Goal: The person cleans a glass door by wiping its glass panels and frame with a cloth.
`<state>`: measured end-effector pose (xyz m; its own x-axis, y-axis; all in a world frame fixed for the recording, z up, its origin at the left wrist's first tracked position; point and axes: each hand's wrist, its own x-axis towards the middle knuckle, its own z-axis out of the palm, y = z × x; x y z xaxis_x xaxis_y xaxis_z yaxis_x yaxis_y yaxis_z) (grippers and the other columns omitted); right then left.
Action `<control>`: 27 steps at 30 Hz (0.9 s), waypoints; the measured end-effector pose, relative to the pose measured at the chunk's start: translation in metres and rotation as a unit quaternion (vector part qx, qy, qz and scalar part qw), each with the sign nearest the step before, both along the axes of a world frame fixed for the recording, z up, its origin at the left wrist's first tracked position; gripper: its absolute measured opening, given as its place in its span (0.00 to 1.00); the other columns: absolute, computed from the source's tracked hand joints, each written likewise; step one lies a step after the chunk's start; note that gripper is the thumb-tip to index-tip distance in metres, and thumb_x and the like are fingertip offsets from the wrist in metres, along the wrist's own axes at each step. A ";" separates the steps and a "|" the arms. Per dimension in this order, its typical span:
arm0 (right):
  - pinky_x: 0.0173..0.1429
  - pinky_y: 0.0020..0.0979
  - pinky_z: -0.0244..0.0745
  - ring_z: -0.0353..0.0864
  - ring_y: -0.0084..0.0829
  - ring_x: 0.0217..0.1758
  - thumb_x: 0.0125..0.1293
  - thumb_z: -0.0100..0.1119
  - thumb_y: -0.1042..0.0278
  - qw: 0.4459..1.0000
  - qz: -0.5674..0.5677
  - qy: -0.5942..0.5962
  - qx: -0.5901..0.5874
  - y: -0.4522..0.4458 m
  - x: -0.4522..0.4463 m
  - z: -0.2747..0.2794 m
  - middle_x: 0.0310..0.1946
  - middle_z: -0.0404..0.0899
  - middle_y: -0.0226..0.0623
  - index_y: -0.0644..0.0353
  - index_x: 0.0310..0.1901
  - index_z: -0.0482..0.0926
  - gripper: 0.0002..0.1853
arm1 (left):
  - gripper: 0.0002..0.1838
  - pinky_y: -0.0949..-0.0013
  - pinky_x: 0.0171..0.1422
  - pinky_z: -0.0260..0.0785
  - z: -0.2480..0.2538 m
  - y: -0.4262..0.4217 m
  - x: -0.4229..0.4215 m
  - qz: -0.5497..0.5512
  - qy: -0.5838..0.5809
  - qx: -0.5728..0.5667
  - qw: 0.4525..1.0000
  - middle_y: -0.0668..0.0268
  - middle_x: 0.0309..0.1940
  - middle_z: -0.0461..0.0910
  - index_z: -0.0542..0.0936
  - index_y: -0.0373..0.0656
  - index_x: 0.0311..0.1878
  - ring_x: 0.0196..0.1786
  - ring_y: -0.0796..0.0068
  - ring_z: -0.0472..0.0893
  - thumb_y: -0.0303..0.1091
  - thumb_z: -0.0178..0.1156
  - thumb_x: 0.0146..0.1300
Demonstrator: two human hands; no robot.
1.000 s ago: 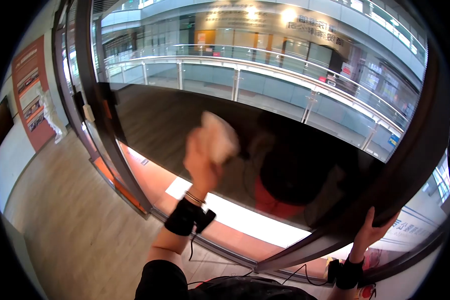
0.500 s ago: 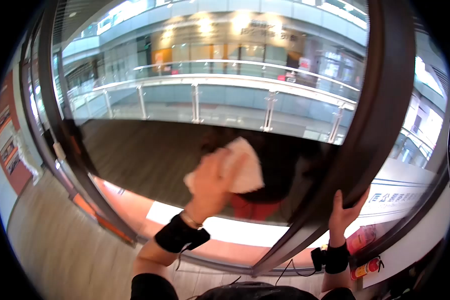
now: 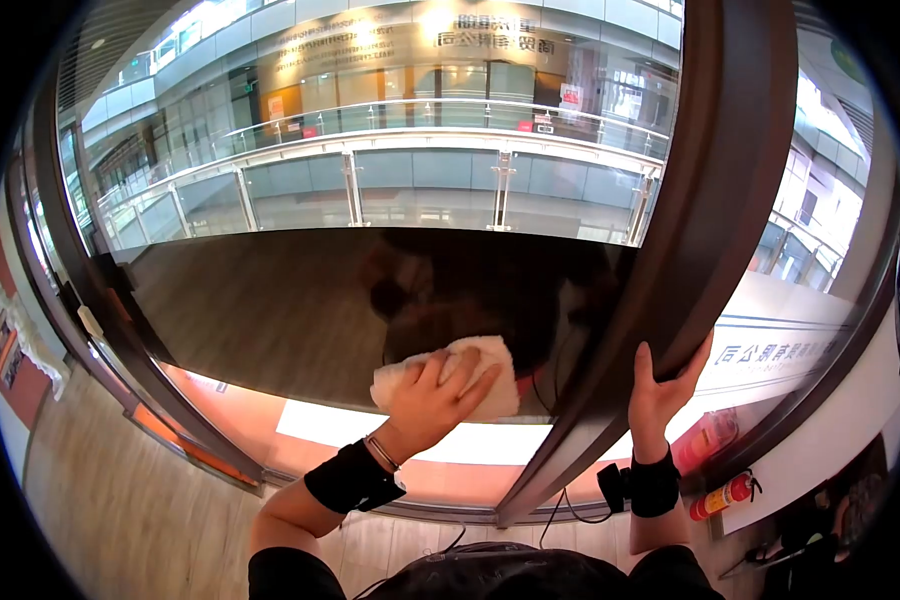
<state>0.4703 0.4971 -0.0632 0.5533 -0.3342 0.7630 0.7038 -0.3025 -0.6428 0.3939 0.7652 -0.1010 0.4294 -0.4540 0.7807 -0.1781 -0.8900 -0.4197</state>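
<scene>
My left hand (image 3: 432,398) presses a white cloth (image 3: 490,372) against the lower part of a glass door, with its fingers spread over the cloth. Beneath the cloth is a dark, glossy band (image 3: 260,310) that reflects the floor and a person. On the right, my right hand (image 3: 664,395) grips the edge of the dark brown door frame (image 3: 715,190). Its thumb points up and apart from the fingers, which are partly hidden at the frame. Both wrists carry black straps with small devices.
A red fire extinguisher (image 3: 722,496) stands low at the right, near a glass panel with lettering (image 3: 780,350). Wooden flooring (image 3: 110,470) runs at the left. Cables hang by my body. Beyond the glass is a metal railing (image 3: 390,142).
My left hand and the cloth have moved down the glass to just above the band's lower edge. The view has shifted slightly; my right hand keeps its place on the frame.
</scene>
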 end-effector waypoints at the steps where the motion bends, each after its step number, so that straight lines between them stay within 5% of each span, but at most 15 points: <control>1: 0.71 0.37 0.60 0.66 0.41 0.68 0.59 0.67 0.76 1.000 0.001 -0.005 0.001 0.000 0.001 0.000 0.67 0.63 0.49 0.65 0.74 0.51 0.44 | 0.26 0.57 0.48 0.73 -0.002 0.005 0.002 -0.015 -0.003 -0.014 1.000 0.63 0.51 0.77 0.80 0.57 0.58 0.46 0.61 0.77 0.34 0.57 0.52; 4: 0.70 0.37 0.62 0.67 0.41 0.68 0.59 0.67 0.76 1.000 0.008 -0.018 0.005 0.001 0.004 -0.002 0.67 0.64 0.49 0.64 0.74 0.51 0.44 | 0.28 0.57 0.47 0.74 0.042 0.022 0.009 0.024 -0.094 -0.066 0.993 0.63 0.51 0.78 0.79 0.54 0.59 0.47 0.57 0.78 0.31 0.59 0.50; 8: 0.69 0.36 0.63 0.68 0.40 0.67 0.58 0.67 0.75 1.000 0.013 -0.006 0.005 0.001 -0.002 0.003 0.66 0.65 0.49 0.63 0.73 0.52 0.44 | 0.35 0.59 0.48 0.74 0.164 0.036 0.021 0.072 -0.304 -0.185 0.932 0.56 0.53 0.77 0.79 0.50 0.59 0.50 0.50 0.78 0.20 0.61 0.40; 10: 0.68 0.36 0.64 0.69 0.39 0.66 0.58 0.67 0.74 1.000 0.000 -0.019 -0.005 0.000 0.001 0.000 0.64 0.67 0.48 0.64 0.73 0.53 0.44 | 0.35 0.59 0.48 0.73 0.185 0.026 0.028 0.064 -0.302 -0.175 0.935 0.58 0.56 0.76 0.77 0.52 0.62 0.49 0.54 0.77 0.23 0.61 0.44; 14: 0.68 0.35 0.64 0.69 0.39 0.65 0.58 0.68 0.75 1.000 0.012 -0.027 -0.003 0.001 0.000 0.001 0.64 0.67 0.49 0.64 0.73 0.53 0.44 | 0.30 0.59 0.44 0.72 0.144 -0.019 0.033 0.063 -0.200 -0.113 0.971 0.61 0.58 0.75 0.77 0.54 0.62 0.45 0.59 0.77 0.26 0.58 0.51; 18: 0.68 0.35 0.64 0.69 0.39 0.65 0.58 0.68 0.75 1.000 -0.005 -0.024 -0.012 0.002 -0.002 0.004 0.63 0.67 0.49 0.65 0.73 0.53 0.44 | 0.25 0.65 0.38 0.70 0.003 -0.058 0.035 -0.053 -0.040 0.019 0.998 0.66 0.58 0.75 0.79 0.53 0.58 0.42 0.62 0.75 0.33 0.56 0.54; 19: 0.68 0.35 0.63 0.69 0.39 0.66 0.58 0.68 0.75 0.999 -0.005 -0.027 -0.015 0.002 -0.001 0.004 0.64 0.67 0.49 0.65 0.72 0.53 0.43 | 0.26 0.64 0.40 0.71 0.000 -0.060 0.033 -0.063 -0.006 0.007 0.998 0.66 0.57 0.76 0.80 0.54 0.58 0.43 0.62 0.76 0.33 0.56 0.52; 21: 0.69 0.35 0.62 0.68 0.39 0.66 0.58 0.68 0.75 0.999 0.004 -0.030 -0.015 0.000 0.000 0.002 0.64 0.67 0.48 0.66 0.72 0.53 0.44 | 0.27 0.63 0.45 0.73 0.001 -0.060 0.030 -0.083 0.060 -0.016 0.995 0.66 0.56 0.77 0.81 0.56 0.57 0.44 0.62 0.77 0.33 0.58 0.50; 27: 0.68 0.36 0.63 0.69 0.39 0.65 0.58 0.68 0.74 0.999 0.000 -0.043 -0.020 -0.001 0.002 0.001 0.62 0.68 0.49 0.68 0.72 0.54 0.43 | 0.25 0.66 0.35 0.70 0.146 -0.072 0.057 -0.063 -0.184 -0.084 0.977 0.68 0.55 0.76 0.79 0.51 0.56 0.41 0.63 0.75 0.32 0.57 0.51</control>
<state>0.4721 0.4965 -0.0625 0.4849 -0.3025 0.8206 0.7562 -0.3263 -0.5671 0.4510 0.6935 0.0450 0.0535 -0.3379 0.9397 -0.1556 -0.9323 -0.3264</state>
